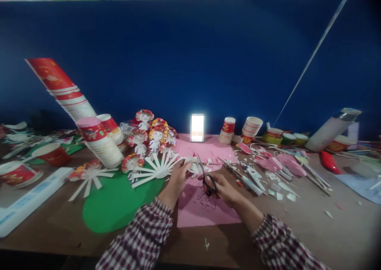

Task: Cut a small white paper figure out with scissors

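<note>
Head view: near the centre of the frame, scissors (201, 165), with dark handles grasped in the right hand (223, 186), fingers wrapped around the loops. Looks like a snipping step, judging by the raised blades close to white cut paper (195, 167). Calls for steady support of the paper, with fingertips clear of the edges. Points up and slightly left in the frame, away from the body, with a steep long axis running from handles at lower right to tip at upper left. Just left of the blades, left hand (177, 179) with curled fingers beside the white paper; cannot tell whether gripping it or merely next to it.

Beneath both hands, pink sheet (190, 218), with dark scraps (205, 204) under the scissors. Left of centre, white strip fan (162, 171) partly over green sheet (110, 206), with paper figures (156, 137) behind. Farther out, leaning cup stack (104, 149) at left, smaller cup stack (226, 131) right of centre, and white scraps (279, 196) at centre right.
</note>
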Demonstrator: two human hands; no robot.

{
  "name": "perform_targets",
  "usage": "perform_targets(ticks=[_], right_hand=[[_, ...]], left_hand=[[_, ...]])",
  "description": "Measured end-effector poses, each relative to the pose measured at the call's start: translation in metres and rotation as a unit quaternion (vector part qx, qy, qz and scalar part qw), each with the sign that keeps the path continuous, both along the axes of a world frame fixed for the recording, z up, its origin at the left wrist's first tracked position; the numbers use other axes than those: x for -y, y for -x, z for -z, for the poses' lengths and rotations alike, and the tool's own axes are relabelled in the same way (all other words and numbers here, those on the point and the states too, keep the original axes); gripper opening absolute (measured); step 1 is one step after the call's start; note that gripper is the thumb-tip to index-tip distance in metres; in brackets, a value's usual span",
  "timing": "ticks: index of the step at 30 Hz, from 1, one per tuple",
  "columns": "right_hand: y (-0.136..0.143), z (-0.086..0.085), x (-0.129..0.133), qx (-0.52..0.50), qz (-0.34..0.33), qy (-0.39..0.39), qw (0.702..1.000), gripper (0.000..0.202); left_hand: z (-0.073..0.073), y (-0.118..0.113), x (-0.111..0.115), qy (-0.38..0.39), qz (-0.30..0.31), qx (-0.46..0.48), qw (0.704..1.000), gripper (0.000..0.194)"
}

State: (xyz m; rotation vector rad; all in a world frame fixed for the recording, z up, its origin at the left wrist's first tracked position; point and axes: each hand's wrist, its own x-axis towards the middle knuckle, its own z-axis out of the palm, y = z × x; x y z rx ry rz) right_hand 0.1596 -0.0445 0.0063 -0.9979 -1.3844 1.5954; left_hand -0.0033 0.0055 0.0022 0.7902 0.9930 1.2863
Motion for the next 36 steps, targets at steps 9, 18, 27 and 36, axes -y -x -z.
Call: perform_targets(ticks=[9, 18, 27, 36], right_hand=[[0.000, 0.001, 0.001, -0.004, -0.016, 0.017, 1.000, 0.055], [0.001, 0.002, 0.000, 0.003, -0.007, 0.015, 1.000, 0.054], [0.001, 0.012, -0.004, 0.001, 0.022, 0.002, 1.000, 0.053], [0.000, 0.012, -0.006, 0.005, 0.025, -0.001, 1.000, 0.054]], left_hand=[[-0.008, -0.004, 0.007, -0.007, 0.002, 0.008, 1.000, 0.027], [-0.007, -0.007, 0.007, 0.015, -0.008, 0.012, 1.000, 0.031], [-0.004, -0.010, 0.007, 0.019, 0.006, 0.001, 1.000, 0.028], [-0.005, -0.009, 0.008, 0.024, 0.007, -0.001, 1.000, 0.027]])
